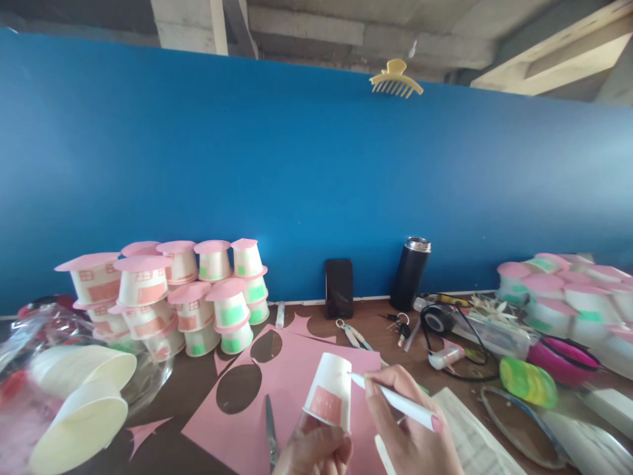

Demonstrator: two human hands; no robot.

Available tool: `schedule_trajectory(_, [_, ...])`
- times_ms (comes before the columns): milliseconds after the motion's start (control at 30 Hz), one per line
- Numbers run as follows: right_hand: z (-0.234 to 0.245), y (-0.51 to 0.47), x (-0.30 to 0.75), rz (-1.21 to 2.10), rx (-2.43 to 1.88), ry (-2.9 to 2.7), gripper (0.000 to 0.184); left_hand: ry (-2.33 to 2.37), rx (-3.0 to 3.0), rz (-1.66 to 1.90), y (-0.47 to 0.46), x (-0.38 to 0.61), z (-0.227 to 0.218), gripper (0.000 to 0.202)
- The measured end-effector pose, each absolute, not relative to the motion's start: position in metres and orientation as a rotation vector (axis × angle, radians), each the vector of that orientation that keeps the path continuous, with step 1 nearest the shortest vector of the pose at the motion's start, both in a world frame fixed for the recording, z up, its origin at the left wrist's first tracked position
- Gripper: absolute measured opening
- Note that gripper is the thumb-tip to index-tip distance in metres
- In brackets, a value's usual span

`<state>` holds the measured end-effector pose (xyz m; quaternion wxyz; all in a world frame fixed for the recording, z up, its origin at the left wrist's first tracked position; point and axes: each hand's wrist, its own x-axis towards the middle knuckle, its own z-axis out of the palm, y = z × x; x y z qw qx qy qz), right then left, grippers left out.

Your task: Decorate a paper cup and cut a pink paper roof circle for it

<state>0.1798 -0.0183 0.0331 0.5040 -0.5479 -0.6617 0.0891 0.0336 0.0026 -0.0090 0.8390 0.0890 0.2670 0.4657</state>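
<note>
Low in the middle of the head view, my left hand (319,448) grips a white paper cup (332,379) by its rim, bottom end up. A pinkish-red block is coloured on the cup's side near the rim. My right hand (413,422) pinches a white marker (408,404) with a pink end, and its tip is at the cup's right side. Beneath both hands lies a pink paper sheet (291,369) with round holes cut in it. Scissors (271,429) rest on this sheet, just left of my left hand.
Stacked decorated cups (188,297) with pink paper discs stand at the left; more cups (568,297) sit far right. Plain cups (82,406) lie in plastic at left. A phone (339,288) and black flask (410,274) stand by the blue partition (297,165).
</note>
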Motion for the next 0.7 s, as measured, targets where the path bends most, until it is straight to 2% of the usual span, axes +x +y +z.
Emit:
schedule_trajectory(300, [0.0341,-0.0175,0.1790,0.222,-1.337,-1.586,0.016,0.552,0.211,0.978,0.0021,0.0347,-0.0088,0.061])
schedule_trajectory(700, [0.0348,-0.0188,0.1779,0.241,-1.335,-1.581,0.016,0.556,0.220,0.979,0.0016,0.0353,-0.0070,0.061])
